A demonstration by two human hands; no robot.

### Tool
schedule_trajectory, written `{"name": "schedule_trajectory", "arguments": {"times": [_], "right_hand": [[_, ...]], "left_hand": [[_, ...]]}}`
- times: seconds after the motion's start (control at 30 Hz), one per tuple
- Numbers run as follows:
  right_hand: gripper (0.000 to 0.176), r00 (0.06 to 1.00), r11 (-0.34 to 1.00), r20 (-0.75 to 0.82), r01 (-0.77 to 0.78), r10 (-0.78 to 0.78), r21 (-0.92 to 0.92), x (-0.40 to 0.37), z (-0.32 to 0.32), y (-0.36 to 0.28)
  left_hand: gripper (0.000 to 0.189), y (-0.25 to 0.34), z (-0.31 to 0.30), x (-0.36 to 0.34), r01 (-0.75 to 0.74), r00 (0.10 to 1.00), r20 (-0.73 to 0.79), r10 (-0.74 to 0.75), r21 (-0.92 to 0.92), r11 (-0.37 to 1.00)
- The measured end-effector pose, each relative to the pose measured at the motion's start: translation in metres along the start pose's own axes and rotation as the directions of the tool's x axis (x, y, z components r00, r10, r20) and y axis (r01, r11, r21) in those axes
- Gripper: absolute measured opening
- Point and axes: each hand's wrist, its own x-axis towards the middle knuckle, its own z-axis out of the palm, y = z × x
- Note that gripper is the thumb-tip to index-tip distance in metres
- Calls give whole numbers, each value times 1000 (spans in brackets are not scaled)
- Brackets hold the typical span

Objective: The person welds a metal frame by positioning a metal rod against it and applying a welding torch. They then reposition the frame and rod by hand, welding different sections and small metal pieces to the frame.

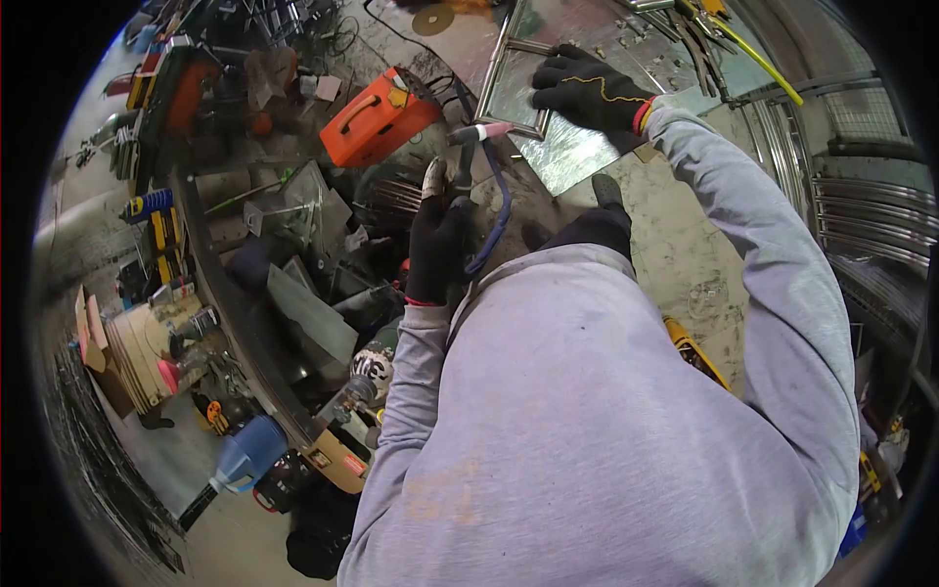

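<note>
My left hand (436, 240), in a black glove with a pale thumb tip, is closed around the handle of a TIG welding torch (477, 134). The torch's pink cup points right, toward the corner of a metal tube frame (492, 80), and a blue cable (503, 201) hangs from it. Also in a black glove, my right hand (591, 90) lies over the frame's right part with its fingers stretched out to the left. Beneath the frame is a shiny metal tabletop (577, 157).
An orange welding machine (377, 119) stands left of the table. Pliers-like tools (699, 49) and a yellow rod (768, 73) lie at the table's far right. Stacked metal tubes (871, 210) are on the right. A cluttered bench (256, 367) runs along my left.
</note>
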Motion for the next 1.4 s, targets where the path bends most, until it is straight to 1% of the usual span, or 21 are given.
{"name": "schedule_trajectory", "arguments": {"times": [0.07,0.13,0.17,0.23,0.4,0.57,0.63,0.67,0.73,0.77,0.83,0.87,0.93,0.97,1.03,1.07,1.17,1.23,1.3,1.37,1.4], "right_hand": [[17,997,1000,80,-20,18,19,6,-5,-2],[16,997,1000,78,6,-6,6,7,-5,-2],[15,996,999,82,37,-37,-2,9,-2,1],[16,992,997,107,78,-74,-29,11,0,6],[16,969,985,175,174,-172,7,33,-29,1],[19,959,987,245,118,-142,111,37,-34,7],[21,950,984,267,139,-165,114,43,-44,7],[23,945,982,276,153,-177,107,47,-50,5],[26,951,981,265,123,-159,148,55,-58,1],[29,957,980,253,102,-144,172,60,-63,-1],[31,957,979,274,45,-99,197,64,-71,-9],[32,957,984,269,67,-110,165,65,-71,-12],[28,958,983,266,64,-110,174,48,-52,-2],[28,957,983,270,57,-104,177,43,-52,-3],[23,875,999,482,35,-47,35,33,-50,-5],[19,937,997,340,72,-74,19,23,-48,-10],[23,964,999,259,54,-52,-1,10,-40,-12],[24,976,999,219,14,-20,30,4,-35,-14],[25,985,998,169,-26,15,62,-1,-32,-16],[27,974,957,162,-193,160,215,-7,-29,-19],[25,997,983,49,-62,54,173,-7,-30,-15]], "left_hand": [[63,-7,-2,-5,59,998,7,-59,-45,997],[62,-14,-4,-9,-73,997,17,72,94,993],[62,-13,-5,-11,-82,997,10,81,90,993],[62,-13,-6,-16,106,992,-56,-115,-137,985],[63,-18,-5,-31,9,982,-185,-26,-96,995],[64,-31,-1,-31,-96,958,-281,57,-126,987],[67,-60,-22,-33,152,983,-93,-161,-97,984],[67,-52,-18,-31,170,979,-94,-179,-100,980],[61,-12,-9,-20,26,990,-141,-28,-20,999],[61,-1,-6,-16,39,989,-139,-41,-20,999],[54,14,-3,-7,34,991,-114,-72,-300,953],[54,15,-7,-5,41,991,-112,-77,-298,954],[66,16,-19,-1,267,958,23,-285,-424,865],[66,15,-21,3,274,956,28,-290,-425,863],[66,11,-24,11,252,968,107,-228,-418,873],[66,7,-26,14,264,965,115,-237,-414,871],[51,-10,-32,24,328,942,194,-274,-355,875],[65,-14,-35,29,393,913,228,-339,-265,881],[65,-14,-29,31,387,913,227,-339,-223,894],[66,-14,-23,32,377,915,226,-335,-179,909],[62,-16,-21,32,358,922,233,-308,-213,909]]}}
